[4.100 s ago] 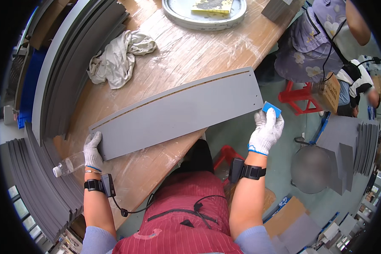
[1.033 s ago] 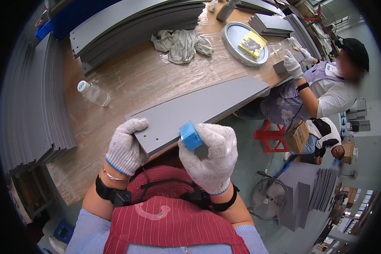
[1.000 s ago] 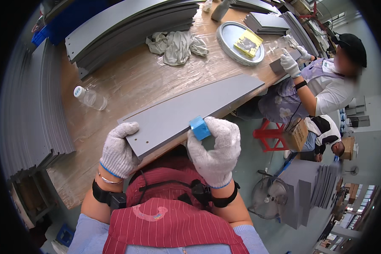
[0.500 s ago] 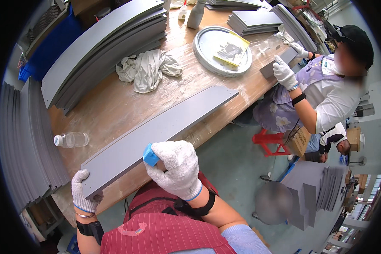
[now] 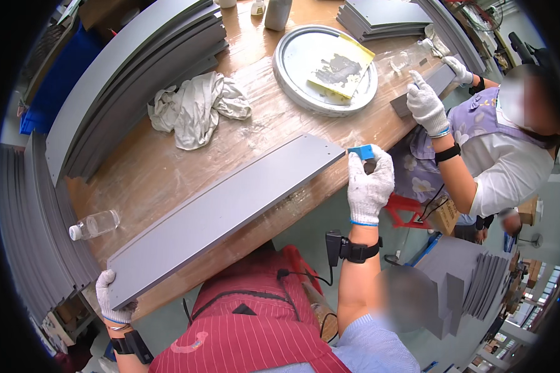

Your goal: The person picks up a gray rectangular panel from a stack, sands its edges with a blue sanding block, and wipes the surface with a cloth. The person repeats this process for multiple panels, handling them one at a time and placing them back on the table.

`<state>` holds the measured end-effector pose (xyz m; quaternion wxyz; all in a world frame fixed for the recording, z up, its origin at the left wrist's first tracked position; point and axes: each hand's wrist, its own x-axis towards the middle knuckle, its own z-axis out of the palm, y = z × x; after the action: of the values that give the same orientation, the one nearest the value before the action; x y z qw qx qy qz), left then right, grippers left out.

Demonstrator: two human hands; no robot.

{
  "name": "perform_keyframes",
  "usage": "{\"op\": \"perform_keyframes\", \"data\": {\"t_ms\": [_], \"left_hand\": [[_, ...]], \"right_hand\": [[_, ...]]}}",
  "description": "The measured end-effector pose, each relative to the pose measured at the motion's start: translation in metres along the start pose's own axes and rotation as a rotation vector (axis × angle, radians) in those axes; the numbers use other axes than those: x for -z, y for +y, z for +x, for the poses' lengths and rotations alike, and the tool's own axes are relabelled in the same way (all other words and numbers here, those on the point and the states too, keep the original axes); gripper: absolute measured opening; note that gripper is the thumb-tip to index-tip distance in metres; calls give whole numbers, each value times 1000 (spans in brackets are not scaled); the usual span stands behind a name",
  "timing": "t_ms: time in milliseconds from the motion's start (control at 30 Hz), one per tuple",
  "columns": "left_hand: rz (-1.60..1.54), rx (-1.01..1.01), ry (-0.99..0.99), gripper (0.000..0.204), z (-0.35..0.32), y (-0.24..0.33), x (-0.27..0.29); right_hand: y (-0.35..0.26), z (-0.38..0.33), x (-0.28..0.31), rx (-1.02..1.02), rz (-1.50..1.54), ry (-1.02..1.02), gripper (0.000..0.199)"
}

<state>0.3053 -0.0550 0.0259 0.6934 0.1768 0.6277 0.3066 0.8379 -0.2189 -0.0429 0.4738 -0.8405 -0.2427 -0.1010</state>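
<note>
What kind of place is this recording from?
Probably a factory finishing bench: stacks of grey curved panels, a wrapped wooden worktable, and gloved workers, one holding a grey panel and a blue block.

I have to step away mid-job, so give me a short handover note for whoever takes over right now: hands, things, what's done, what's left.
Left hand: gloved, gripping the near-left end of the long grey panel.
Right hand: gloved, holding the small blue block at the panel's far-right end.
Panel lies flat along the edge of the wooden table.
Done: cannot tell how much of the edge has been worked.
Left: probably running the block along the panel's edge.
</note>
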Motion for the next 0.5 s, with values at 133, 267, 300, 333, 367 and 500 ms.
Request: {"op": "perform_keyframes", "data": {"t_ms": [133,267,300,333,367,500], "left_hand": [[-17,20,18,46,-1,1,-11],[15,77,-83,52,12,11,18],[29,90,-101,53,14,12,21],[40,40,-34,45,11,8,9],[51,-10,31,38,2,4,-6],[83,-57,1,45,5,4,-3]], "right_hand": [[-4,8,2,-32,40,-97,28],[-19,-12,7,21,41,-218,32],[-22,-22,8,51,35,-269,32],[-26,-27,9,85,21,-311,32],[-29,-26,8,62,90,-285,31],[-5,3,7,-58,89,-141,28]]}}
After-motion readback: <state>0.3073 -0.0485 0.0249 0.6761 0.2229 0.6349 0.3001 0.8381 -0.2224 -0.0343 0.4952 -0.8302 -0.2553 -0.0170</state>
